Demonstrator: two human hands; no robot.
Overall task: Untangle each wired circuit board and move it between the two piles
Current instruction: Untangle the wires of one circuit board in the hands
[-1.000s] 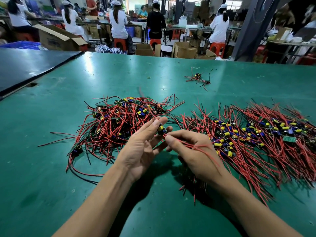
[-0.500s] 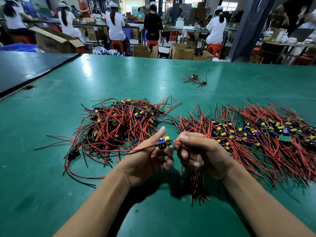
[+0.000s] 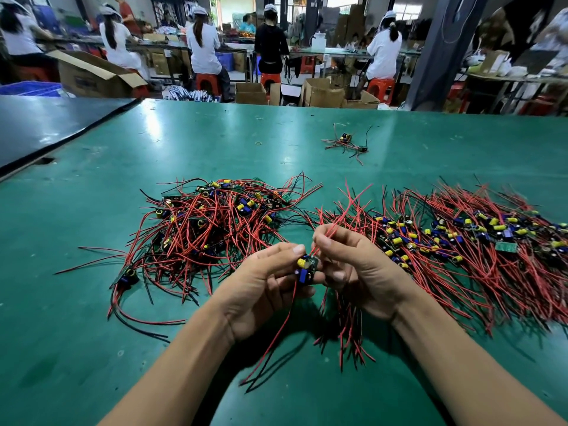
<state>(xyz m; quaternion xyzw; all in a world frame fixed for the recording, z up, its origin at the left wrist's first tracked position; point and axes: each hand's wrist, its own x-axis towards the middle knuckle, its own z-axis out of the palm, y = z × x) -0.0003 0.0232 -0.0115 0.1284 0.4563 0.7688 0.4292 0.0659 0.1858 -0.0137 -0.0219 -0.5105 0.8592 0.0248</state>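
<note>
Red leads are now swinging upward vs 0.5 s ago: R hand is pinching them, L hand is gripping the circuit board, held up btw tangled pile & straightened pile.

The left hand no longer reaches with straight fingers toward the left pile. Its fingers are now curled round the circuit board, which is drawn back clear of that heap. The right hand has turned and lifted, pinching red wires that now stand up above it. A loose red and black pair now hangs from the board toward the bench.
</note>
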